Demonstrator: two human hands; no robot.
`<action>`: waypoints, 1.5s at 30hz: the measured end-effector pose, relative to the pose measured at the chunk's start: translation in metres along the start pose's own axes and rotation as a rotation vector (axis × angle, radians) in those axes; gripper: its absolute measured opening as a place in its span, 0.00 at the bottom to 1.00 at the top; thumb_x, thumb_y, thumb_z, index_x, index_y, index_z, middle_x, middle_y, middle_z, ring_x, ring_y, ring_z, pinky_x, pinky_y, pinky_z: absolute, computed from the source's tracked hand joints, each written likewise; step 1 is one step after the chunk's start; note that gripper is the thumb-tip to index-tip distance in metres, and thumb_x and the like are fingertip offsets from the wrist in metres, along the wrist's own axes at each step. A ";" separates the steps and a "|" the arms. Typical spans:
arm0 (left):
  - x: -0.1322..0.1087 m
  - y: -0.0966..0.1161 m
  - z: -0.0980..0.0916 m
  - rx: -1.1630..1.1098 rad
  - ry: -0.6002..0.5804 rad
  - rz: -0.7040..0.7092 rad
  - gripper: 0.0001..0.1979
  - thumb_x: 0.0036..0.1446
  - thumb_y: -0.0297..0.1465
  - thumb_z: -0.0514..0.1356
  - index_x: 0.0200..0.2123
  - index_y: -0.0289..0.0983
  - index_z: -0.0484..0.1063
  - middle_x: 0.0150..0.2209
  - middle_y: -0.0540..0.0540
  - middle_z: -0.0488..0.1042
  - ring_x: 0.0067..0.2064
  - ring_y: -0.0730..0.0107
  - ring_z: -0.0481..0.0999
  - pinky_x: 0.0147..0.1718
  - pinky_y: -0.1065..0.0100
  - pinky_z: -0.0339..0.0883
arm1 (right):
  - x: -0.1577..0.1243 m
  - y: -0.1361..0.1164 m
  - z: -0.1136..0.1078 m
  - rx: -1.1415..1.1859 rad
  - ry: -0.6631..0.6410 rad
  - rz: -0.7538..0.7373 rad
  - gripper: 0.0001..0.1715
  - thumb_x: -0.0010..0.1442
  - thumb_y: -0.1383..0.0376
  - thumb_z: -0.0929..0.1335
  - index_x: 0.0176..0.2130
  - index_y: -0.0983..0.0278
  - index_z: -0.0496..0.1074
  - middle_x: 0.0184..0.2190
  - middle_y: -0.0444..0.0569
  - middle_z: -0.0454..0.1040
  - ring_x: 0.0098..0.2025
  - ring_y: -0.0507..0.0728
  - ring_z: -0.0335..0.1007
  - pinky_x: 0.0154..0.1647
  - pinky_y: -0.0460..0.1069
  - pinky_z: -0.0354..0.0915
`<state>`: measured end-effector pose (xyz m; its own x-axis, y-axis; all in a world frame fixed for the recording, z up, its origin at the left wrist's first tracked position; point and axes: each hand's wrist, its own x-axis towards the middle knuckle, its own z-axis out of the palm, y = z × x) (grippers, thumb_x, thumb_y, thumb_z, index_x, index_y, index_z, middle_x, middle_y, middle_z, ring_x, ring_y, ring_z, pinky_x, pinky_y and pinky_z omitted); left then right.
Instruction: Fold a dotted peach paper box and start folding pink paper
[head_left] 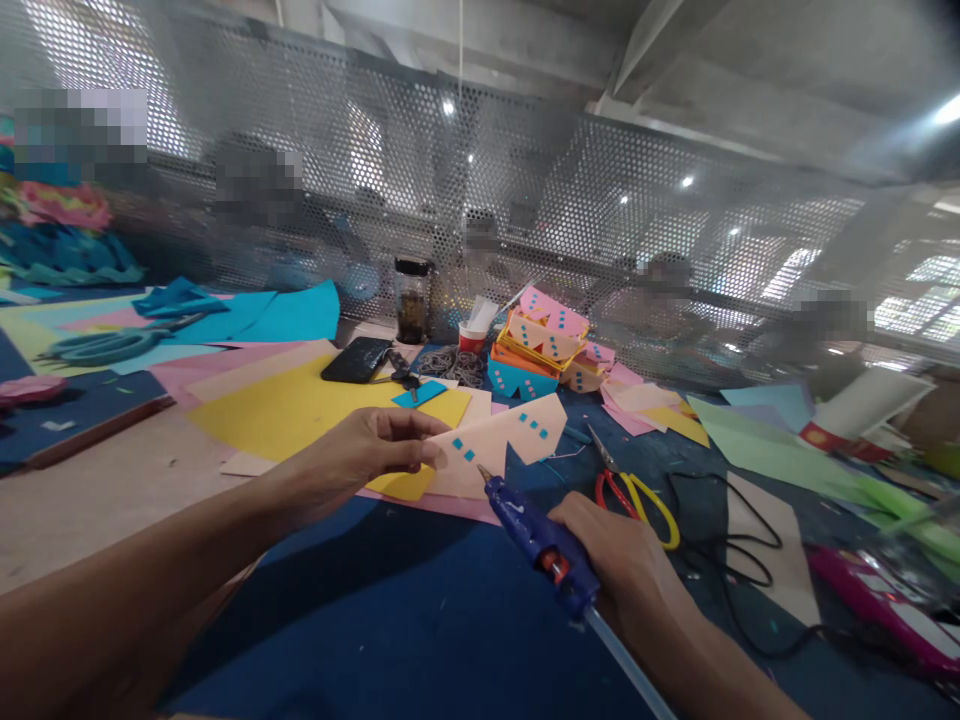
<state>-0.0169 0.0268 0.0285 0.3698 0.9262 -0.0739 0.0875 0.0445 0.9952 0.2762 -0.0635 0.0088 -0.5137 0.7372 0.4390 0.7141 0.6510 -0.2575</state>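
My left hand point(382, 450) pinches the left end of a peach paper cutout point(491, 448), which has a notch in its lower edge. Small blue squares are stuck on the cutout in two slanted rows. Wrapped round the handle of a blue hot glue gun point(536, 535) is my right hand point(619, 550). The gun's nozzle points at the cutout near the left row of squares; whether it touches the paper I cannot tell. A clear glue stick point(626, 660) juts from the gun's rear. Beyond the cutout sits a pile of similar decorated paper pieces point(544, 335).
Scissors with red and yellow handles point(637, 500) and a black cord point(739, 555) lie to the right. Coloured sheets point(262, 410) spread at left, with a phone point(356, 360) on them. A lidded bottle point(412, 300) and a paper cup point(472, 337) stand before the perforated metal screen point(525, 190).
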 end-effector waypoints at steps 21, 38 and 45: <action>0.000 -0.002 -0.002 -0.003 -0.009 0.021 0.15 0.48 0.38 0.74 0.40 0.41 0.84 0.40 0.47 0.83 0.40 0.66 0.77 0.39 0.70 0.67 | -0.001 0.003 0.000 -0.047 0.007 -0.007 0.03 0.65 0.68 0.64 0.37 0.60 0.67 0.31 0.42 0.71 0.28 0.52 0.67 0.29 0.48 0.51; -0.001 -0.002 -0.002 0.022 -0.004 0.026 0.18 0.47 0.40 0.74 0.41 0.39 0.83 0.41 0.44 0.83 0.41 0.62 0.78 0.40 0.66 0.68 | -0.003 0.007 0.003 -0.085 0.026 -0.020 0.03 0.62 0.68 0.63 0.35 0.60 0.64 0.30 0.42 0.70 0.27 0.52 0.66 0.28 0.48 0.50; 0.001 -0.003 -0.002 0.012 -0.018 0.018 0.16 0.49 0.38 0.73 0.41 0.40 0.83 0.41 0.46 0.83 0.41 0.65 0.77 0.40 0.68 0.66 | -0.002 0.004 0.001 -0.064 0.006 0.007 0.03 0.62 0.68 0.64 0.35 0.59 0.64 0.29 0.40 0.68 0.27 0.52 0.65 0.28 0.48 0.49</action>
<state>-0.0189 0.0279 0.0257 0.3881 0.9198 -0.0577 0.0921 0.0235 0.9955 0.2795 -0.0620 0.0057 -0.5058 0.7405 0.4425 0.7469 0.6326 -0.2049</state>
